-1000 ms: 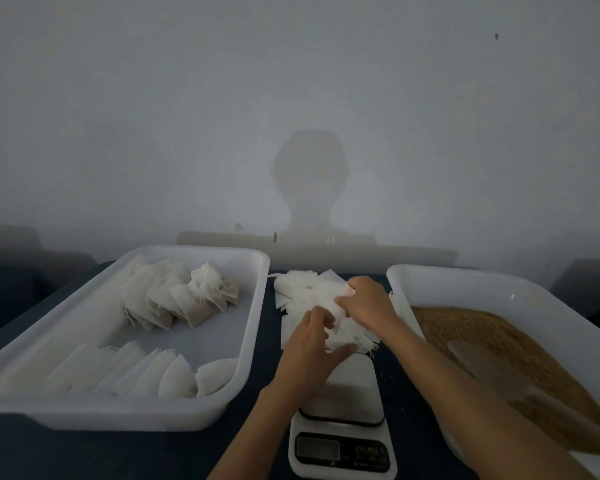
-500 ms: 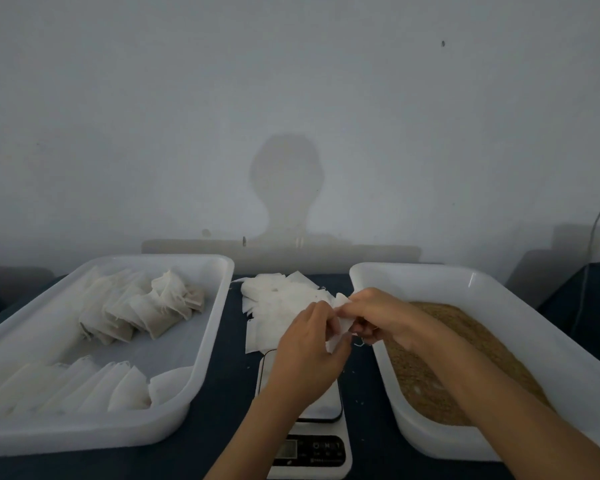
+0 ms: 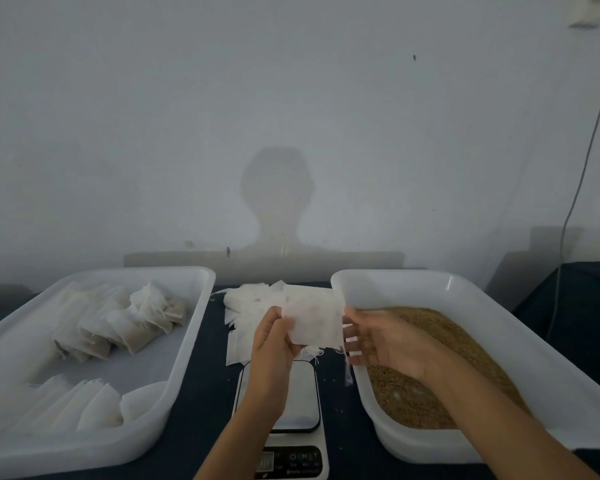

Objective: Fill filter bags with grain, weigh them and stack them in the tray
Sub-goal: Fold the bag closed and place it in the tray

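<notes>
My left hand (image 3: 274, 344) pinches the bag (image 3: 313, 317) mid-frame, right hand (image 3: 378, 341) loose beside it; unopened, grain (image 3: 447, 344) could spill onto the table (image 3: 205, 393).

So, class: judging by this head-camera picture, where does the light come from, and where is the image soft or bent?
Head view: dim and bluish; light comes from behind the person, casting a head-and-shoulders shadow on the pale wall; wide-angle lens splays the left white plastic tray and the right grain-filled white tray outward; the white filter bag looks soft; the scale's display is unreadable.
</notes>
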A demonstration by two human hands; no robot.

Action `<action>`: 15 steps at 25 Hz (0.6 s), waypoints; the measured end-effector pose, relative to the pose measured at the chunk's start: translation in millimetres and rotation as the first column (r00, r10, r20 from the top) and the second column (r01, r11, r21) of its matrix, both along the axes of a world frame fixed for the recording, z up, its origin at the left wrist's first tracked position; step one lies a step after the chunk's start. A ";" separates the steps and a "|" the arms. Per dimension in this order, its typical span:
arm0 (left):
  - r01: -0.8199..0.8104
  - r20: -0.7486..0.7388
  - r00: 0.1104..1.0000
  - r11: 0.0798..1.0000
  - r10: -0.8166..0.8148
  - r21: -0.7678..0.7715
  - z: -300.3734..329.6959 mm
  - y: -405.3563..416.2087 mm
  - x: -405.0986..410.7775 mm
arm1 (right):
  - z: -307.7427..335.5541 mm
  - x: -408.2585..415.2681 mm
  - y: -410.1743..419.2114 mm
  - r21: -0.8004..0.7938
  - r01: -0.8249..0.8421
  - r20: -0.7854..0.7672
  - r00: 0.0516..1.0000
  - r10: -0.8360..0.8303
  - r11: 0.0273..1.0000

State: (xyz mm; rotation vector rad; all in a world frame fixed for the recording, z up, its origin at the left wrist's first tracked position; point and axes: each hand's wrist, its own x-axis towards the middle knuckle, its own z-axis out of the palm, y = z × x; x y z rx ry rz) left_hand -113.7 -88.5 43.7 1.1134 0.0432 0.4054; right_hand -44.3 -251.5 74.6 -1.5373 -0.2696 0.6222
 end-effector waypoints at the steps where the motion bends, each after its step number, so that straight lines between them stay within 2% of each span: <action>1: 0.032 0.012 0.999 0.998 -0.031 -0.059 -1.0 1.1 1.7 | -3.0 1.2 -1.9 0.022 0.009 0.007 1.000 -0.009 1.000; 3: 0.057 -0.015 0.998 0.994 -0.059 -0.089 -3.5 0.8 6.2 | -8.7 5.1 -7.7 0.090 0.058 0.069 0.996 -0.064 0.994; 5: 0.002 -0.112 0.994 1.000 0.001 0.025 -8.7 -4.2 11.2 | -10.5 7.9 -16.9 0.153 0.093 0.152 0.982 -0.117 0.984; 6: -0.060 -0.159 0.984 0.985 0.086 0.163 -10.9 -8.4 13.3 | -10.4 8.0 -22.4 0.164 0.116 0.205 0.967 -0.149 0.980; 7: -0.131 -0.160 0.967 0.927 0.197 0.351 -12.4 -13.7 15.9 | -11.2 9.2 -28.8 0.155 0.153 0.271 0.943 -0.191 0.976; 8: -0.183 -0.113 0.953 0.833 0.280 0.522 -13.1 -20.9 18.3 | -11.9 9.6 -34.8 0.126 0.197 0.347 0.910 -0.229 0.972; 9: -0.212 -0.030 0.955 0.751 0.295 0.625 -11.9 -29.9 21.1 | -13.3 10.5 -40.7 0.097 0.235 0.425 0.869 -0.254 0.967; 10: -0.192 0.035 0.973 0.714 0.229 0.673 -9.2 -41.0 24.5 | -13.4 9.9 -46.3 0.076 0.265 0.492 0.829 -0.267 0.961; 12: -0.042 0.080 0.997 0.728 -0.018 0.685 -2.8 -68.7 29.8 | -15.2 6.2 -56.5 0.062 0.271 0.559 0.788 -0.258 0.961; 13: 0.037 0.078 0.990 0.746 -0.119 0.665 0.0 -81.3 32.2 | -17.3 4.7 -60.8 0.082 0.260 0.561 0.786 -0.260 0.962; 15: 0.130 0.068 0.973 0.768 -0.220 0.627 3.2 -98.9 38.6 | -22.2 3.2 -69.1 0.169 0.290 0.447 0.829 -0.336 0.942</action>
